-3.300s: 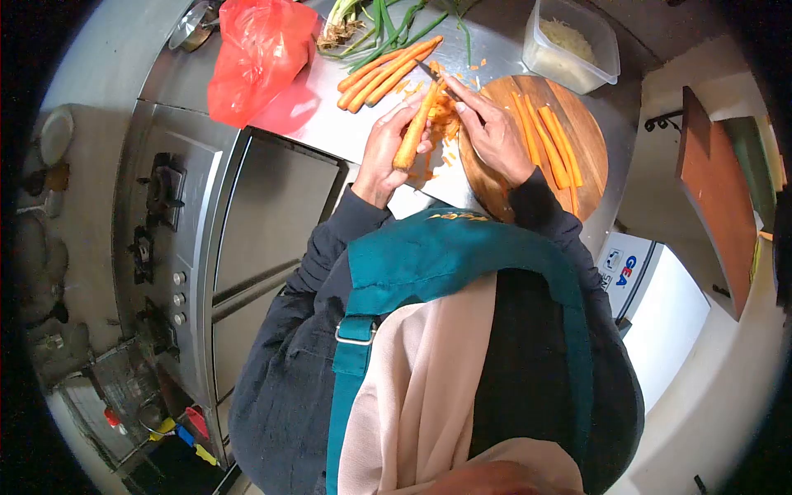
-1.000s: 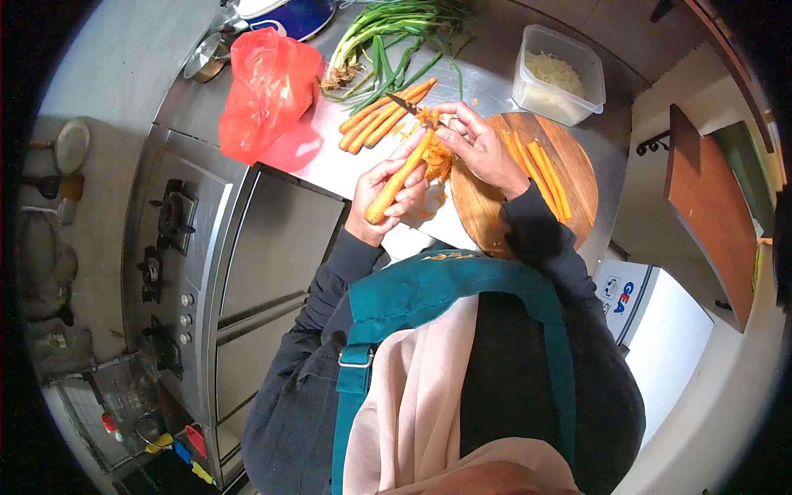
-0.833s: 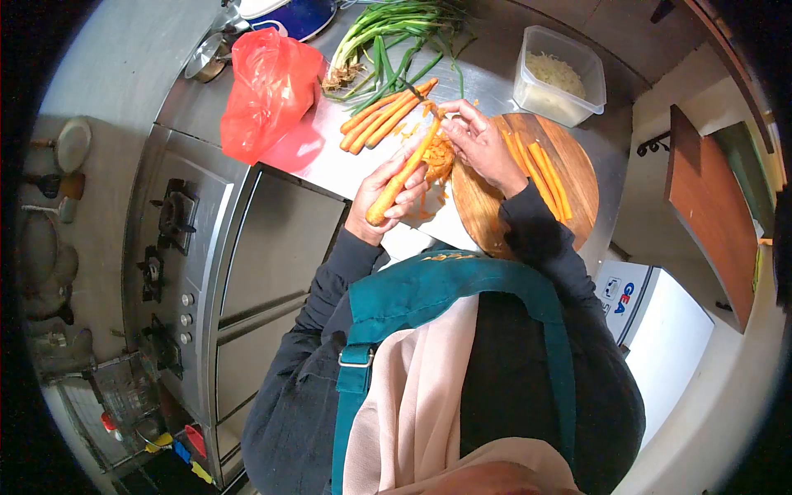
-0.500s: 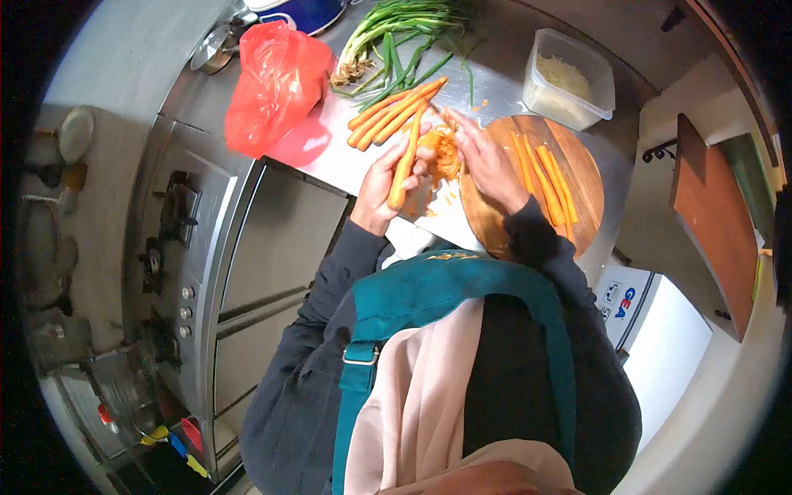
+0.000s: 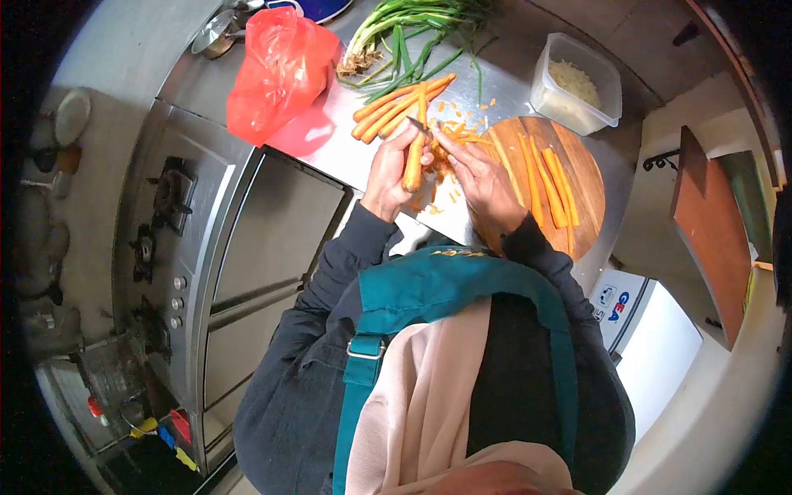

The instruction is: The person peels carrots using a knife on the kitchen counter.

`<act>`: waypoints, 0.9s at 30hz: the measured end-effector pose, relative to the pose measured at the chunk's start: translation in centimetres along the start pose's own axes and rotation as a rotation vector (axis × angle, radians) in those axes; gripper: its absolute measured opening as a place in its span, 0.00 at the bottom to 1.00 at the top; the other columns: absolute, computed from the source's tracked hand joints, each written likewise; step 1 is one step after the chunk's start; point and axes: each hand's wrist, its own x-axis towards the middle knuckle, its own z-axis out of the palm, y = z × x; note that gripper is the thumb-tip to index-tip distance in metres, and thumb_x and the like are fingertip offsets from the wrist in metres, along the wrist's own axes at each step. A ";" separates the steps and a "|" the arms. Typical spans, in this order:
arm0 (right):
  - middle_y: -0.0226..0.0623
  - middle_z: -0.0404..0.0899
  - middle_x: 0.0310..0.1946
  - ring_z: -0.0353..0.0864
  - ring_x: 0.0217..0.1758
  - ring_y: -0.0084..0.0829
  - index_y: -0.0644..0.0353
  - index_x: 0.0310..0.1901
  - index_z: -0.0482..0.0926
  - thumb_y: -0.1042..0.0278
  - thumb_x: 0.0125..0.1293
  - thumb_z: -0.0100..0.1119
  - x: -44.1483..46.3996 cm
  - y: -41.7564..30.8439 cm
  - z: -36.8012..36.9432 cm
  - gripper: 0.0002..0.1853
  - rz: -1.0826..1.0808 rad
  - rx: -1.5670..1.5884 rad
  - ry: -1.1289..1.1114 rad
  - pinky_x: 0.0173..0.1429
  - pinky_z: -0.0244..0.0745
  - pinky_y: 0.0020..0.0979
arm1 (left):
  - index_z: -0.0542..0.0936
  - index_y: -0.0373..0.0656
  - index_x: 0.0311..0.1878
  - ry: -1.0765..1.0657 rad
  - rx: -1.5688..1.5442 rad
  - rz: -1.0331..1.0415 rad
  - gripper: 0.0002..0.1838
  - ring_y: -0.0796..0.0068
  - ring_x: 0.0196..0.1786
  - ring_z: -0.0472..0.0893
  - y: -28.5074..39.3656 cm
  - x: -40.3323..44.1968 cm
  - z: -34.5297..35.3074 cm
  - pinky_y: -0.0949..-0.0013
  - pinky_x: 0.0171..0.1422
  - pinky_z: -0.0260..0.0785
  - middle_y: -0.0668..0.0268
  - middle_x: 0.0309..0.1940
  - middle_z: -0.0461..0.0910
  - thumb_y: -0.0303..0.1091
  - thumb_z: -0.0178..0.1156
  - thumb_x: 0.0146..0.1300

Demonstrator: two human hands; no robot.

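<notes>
Counter (image 5: 511,74) of shiny metal fills the space ahead, with a stove (image 5: 177,198) to the left and a white appliance (image 5: 660,330) below its right edge. A red bag (image 5: 285,74) sits toward the left, green onions (image 5: 412,41) toward the far edge, and a clear tub (image 5: 575,87) near the far right corner. A round board (image 5: 587,186) bearing peeled carrots (image 5: 551,181) lies by the near right edge. Left hand (image 5: 388,175) clasps a carrot (image 5: 414,165) over the near edge; right hand (image 5: 488,186) grips a knife (image 5: 417,124), fingers curled. Compared with a second ago, the right hand has come closer to the left, and the blade now crosses the carrot beside the left fingers.
</notes>
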 end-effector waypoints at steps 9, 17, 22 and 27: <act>0.46 0.71 0.28 0.74 0.32 0.45 0.41 0.61 0.66 0.70 0.63 0.46 0.0 -0.4 -0.1 0.23 -0.016 0.041 -0.025 0.38 0.70 0.39 | 0.68 0.39 0.46 -0.094 -0.106 -0.049 0.10 0.77 0.24 0.70 0.7 -0.4 0.3 0.76 0.26 0.68 0.66 0.28 0.71 0.32 0.46 0.65; 0.47 0.73 0.29 0.75 0.34 0.45 0.43 0.61 0.65 0.68 0.64 0.45 1.2 -0.5 -0.9 0.22 -0.159 0.077 0.170 0.40 0.70 0.39 | 0.66 0.40 0.56 -0.153 -0.103 -0.089 0.16 0.79 0.29 0.70 0.2 -0.7 0.4 0.76 0.28 0.67 0.68 0.32 0.71 0.30 0.45 0.65; 0.47 0.73 0.30 0.75 0.36 0.45 0.44 0.61 0.65 0.71 0.64 0.44 0.1 -1.3 -0.8 0.23 -0.064 0.134 0.001 0.40 0.70 0.37 | 0.63 0.42 0.61 -0.161 -0.101 -0.002 0.20 0.80 0.29 0.70 0.8 -1.3 1.9 0.76 0.28 0.67 0.68 0.34 0.72 0.29 0.45 0.65; 0.46 0.72 0.30 0.74 0.34 0.44 0.44 0.61 0.65 0.71 0.64 0.45 0.6 -1.0 -1.0 0.23 -0.091 0.082 0.081 0.39 0.70 0.37 | 0.63 0.42 0.60 -0.121 -0.093 -0.049 0.20 0.79 0.30 0.71 0.1 -0.9 0.7 0.76 0.28 0.66 0.68 0.32 0.71 0.30 0.45 0.65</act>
